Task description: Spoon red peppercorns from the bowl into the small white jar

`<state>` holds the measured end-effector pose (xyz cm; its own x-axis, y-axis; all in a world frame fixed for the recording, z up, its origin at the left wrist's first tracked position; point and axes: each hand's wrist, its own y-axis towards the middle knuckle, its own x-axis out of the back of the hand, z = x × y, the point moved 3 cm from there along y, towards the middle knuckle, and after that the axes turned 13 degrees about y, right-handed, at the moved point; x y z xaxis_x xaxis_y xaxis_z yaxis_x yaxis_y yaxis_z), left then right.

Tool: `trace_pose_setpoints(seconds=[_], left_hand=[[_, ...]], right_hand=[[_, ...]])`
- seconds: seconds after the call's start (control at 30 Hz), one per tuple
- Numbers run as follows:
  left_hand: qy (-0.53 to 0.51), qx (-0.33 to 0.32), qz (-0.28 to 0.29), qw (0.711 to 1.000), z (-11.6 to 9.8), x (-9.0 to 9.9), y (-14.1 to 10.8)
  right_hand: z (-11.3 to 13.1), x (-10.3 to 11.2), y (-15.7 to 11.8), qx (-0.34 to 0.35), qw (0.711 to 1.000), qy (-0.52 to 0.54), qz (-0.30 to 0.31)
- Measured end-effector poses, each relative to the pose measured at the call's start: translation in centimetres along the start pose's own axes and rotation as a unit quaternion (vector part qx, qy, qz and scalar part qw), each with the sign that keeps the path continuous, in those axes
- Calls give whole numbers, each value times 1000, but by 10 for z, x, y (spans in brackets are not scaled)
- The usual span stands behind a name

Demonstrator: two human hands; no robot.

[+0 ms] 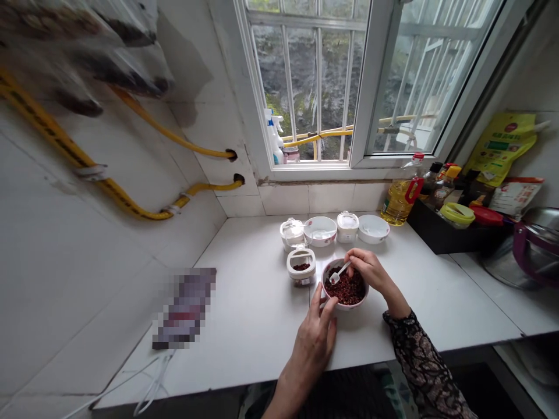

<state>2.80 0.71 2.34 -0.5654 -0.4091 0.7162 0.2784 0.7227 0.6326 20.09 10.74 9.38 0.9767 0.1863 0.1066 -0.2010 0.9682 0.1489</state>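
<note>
Indoors, a white counter [262, 326]: right hand [369, 272] pinches spoon [338, 272], left hand [312, 349] open by bowl [345, 306].

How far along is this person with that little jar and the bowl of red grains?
Looks done: the small jar has a thin layer of dark red grains inside. In hand: the right hand holds a small spoon in the bowl, with the left hand beside it. Left: a heap of grains fills the bowl.
</note>
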Motion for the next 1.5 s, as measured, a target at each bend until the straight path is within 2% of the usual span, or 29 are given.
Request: trace_pose_setpoints(seconds=[0.4, 0.57, 0.7, 0.8, 0.9, 1.0, 1.1, 1.2, 1.3, 1.4, 1.5], left_hand=[[10, -7, -4, 1000, -1, 0, 0], [8, -9, -12, 1000, 1, -4, -1], [2, -8, -21, 1000, 1, -6, -1], [8, -11, -20, 1000, 1, -6, -1], [12, -13, -13, 1000, 3, -7, -1], [13, -13, -7, 1000, 3, -8, -2], [11, -9, -7, 1000, 2, -7, -1], [12, -11, -9, 1000, 1, -5, -1], [11, -10, -11, 1000, 1, -4, -1], [10, -12, -11, 1000, 1, -6, -2], [18, -8, -11, 1000, 2, -6, -3]], right_hand=[[-6, 5, 4, -72, 988, 132, -30], [-4, 2, 8, -58, 984, 163, -49], [5, -12, 15, 12, 986, 150, -66], [20, -29, 15, 125, 989, 44, -70], [32, -50, 9, 256, 958, -128, -10], [33, -58, 3, 313, 925, -209, 45], [32, -41, 1, 296, 940, -170, -9], [29, -15, 1, 238, 962, -118, -63], [23, -4, 1, 176, 976, -130, -21], [16, -11, 1, 127, 976, -168, 58], [12, -22, 1, 98, 977, -164, 92]])
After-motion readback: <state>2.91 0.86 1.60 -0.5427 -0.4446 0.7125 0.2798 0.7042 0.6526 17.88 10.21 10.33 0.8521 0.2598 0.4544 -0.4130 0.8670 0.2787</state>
